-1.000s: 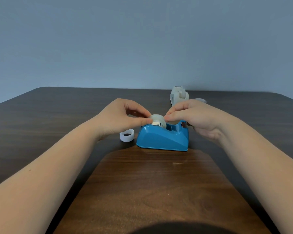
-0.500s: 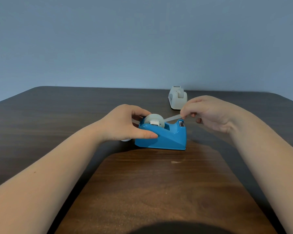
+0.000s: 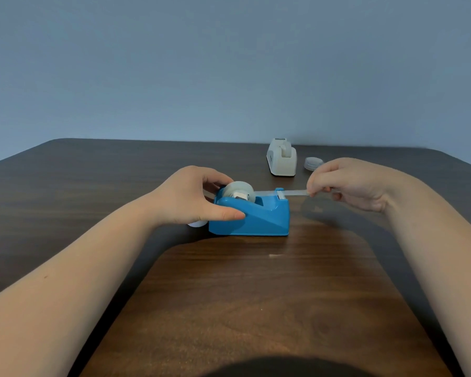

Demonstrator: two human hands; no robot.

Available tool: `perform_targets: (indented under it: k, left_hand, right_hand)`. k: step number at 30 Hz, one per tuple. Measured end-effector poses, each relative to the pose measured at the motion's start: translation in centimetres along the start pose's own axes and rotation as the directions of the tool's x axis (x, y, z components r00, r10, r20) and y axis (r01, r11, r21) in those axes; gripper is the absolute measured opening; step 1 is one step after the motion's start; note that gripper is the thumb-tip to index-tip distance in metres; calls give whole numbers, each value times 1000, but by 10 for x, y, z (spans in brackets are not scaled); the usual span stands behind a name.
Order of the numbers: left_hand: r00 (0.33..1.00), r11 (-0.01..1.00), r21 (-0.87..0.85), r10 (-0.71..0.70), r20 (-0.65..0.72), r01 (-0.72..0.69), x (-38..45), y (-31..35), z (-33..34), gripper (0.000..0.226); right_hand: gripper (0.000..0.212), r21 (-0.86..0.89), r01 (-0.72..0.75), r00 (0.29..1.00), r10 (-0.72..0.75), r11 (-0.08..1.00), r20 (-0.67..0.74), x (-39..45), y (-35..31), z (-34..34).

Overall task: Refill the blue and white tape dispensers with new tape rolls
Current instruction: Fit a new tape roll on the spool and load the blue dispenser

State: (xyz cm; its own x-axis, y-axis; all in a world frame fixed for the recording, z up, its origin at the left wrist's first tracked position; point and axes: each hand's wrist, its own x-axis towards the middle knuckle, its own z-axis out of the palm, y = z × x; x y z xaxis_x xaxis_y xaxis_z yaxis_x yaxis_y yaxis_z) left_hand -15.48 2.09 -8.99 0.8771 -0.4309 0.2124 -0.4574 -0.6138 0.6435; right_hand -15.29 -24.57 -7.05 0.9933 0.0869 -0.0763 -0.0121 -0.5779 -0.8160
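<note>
The blue tape dispenser (image 3: 256, 217) stands mid-table with a clear tape roll (image 3: 241, 190) seated in it. My left hand (image 3: 191, 198) grips the dispenser's left end, thumb along its near side. My right hand (image 3: 348, 183) pinches the free end of the tape strip (image 3: 291, 192), which stretches level from the roll over the cutter to my fingertips. The white tape dispenser (image 3: 282, 161) stands farther back, to the right. Next to it lies another tape roll (image 3: 313, 162), partly behind my right hand.
A small white empty core (image 3: 197, 223) peeks out under my left hand, left of the blue dispenser. The dark wooden table (image 3: 93, 172) runs to a blue-grey wall behind. A dark rounded shape fills the bottom edge of the view.
My right hand pulled the tape end away from the roll to the right, past the cutter. My left hand dropped from the roll to hold the dispenser body.
</note>
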Motion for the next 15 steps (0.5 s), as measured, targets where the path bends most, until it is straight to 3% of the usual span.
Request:
perform_targets:
  k: [15]
  left_hand:
    - [1000,1000,21,-4,-12,4,1,-1,1,44]
  right_hand:
    - [17,-269,-9,994,36,963,99,0,-8,27]
